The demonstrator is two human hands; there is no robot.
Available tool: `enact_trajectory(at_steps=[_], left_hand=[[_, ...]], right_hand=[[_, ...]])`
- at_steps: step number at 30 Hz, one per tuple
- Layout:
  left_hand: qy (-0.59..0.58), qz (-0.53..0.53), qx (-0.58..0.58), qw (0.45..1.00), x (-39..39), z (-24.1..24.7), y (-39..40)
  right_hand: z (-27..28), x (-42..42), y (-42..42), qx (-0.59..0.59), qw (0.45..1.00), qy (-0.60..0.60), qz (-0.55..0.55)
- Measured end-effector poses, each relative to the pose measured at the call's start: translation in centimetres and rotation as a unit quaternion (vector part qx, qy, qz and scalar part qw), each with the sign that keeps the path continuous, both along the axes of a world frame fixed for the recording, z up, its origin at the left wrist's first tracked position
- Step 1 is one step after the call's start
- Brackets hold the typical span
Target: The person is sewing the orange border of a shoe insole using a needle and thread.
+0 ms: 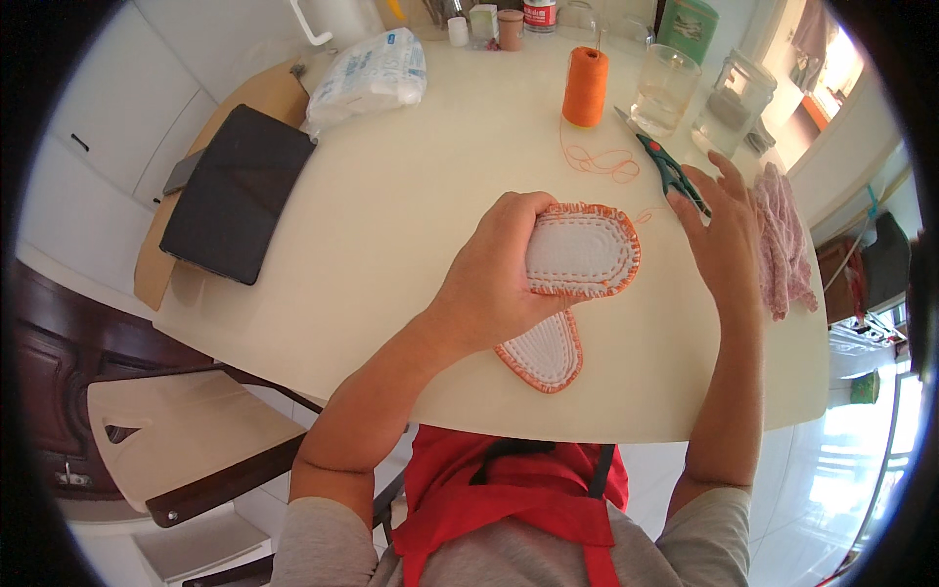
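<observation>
My left hand (499, 271) grips a white cloth insole (583, 253), its rounded end facing right. Orange stitches run along its border and in rows inside. Below that hand, a narrower white stitched piece (544, 356) with the same orange edging shows over the table; the hand hides its upper part. My right hand (722, 227) is over the handles of dark green scissors (664, 163), thumb and fingers curved. Whether it grips them, or a fine thread, is not clear. A thin orange thread (645, 214) trails from the insole's edge towards my right thumb.
An orange thread spool (585, 88) stands at the back, loose thread beside it. A glass of liquid (664, 92) and a glass jar (733, 103) stand near the scissors. A pink cloth (783, 242) lies right, a black tablet (238, 194) left, a plastic-wrapped pack (370, 77) behind.
</observation>
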State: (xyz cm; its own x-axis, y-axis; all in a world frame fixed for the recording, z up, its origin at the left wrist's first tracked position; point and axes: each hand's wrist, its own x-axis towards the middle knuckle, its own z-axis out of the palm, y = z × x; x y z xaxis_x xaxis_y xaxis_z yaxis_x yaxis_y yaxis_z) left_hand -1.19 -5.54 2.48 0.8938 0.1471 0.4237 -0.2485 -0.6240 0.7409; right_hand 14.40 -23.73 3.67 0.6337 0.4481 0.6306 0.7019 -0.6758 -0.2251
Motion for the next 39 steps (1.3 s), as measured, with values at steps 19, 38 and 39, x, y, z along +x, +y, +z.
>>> enact_trajectory(at_steps=[19, 38, 39], left_hand=[[0.152, -0.155, -0.335, 0.917, 0.4, -0.6, 0.3], [0.062, -0.006, -0.322, 0.945, 1.0, -0.7, 0.2], [0.067, -0.015, -0.354, 0.933, 0.9, -0.5, 0.2]], right_hand=[[0.6, -5.4, 3.7, 0.178, 0.781, 0.492, 0.341], [0.0, -3.4, 3.2, 0.172, 0.946, 0.246, 0.123], [0.4, -3.6, 3.2, 0.184, 0.930, 0.284, 0.144]])
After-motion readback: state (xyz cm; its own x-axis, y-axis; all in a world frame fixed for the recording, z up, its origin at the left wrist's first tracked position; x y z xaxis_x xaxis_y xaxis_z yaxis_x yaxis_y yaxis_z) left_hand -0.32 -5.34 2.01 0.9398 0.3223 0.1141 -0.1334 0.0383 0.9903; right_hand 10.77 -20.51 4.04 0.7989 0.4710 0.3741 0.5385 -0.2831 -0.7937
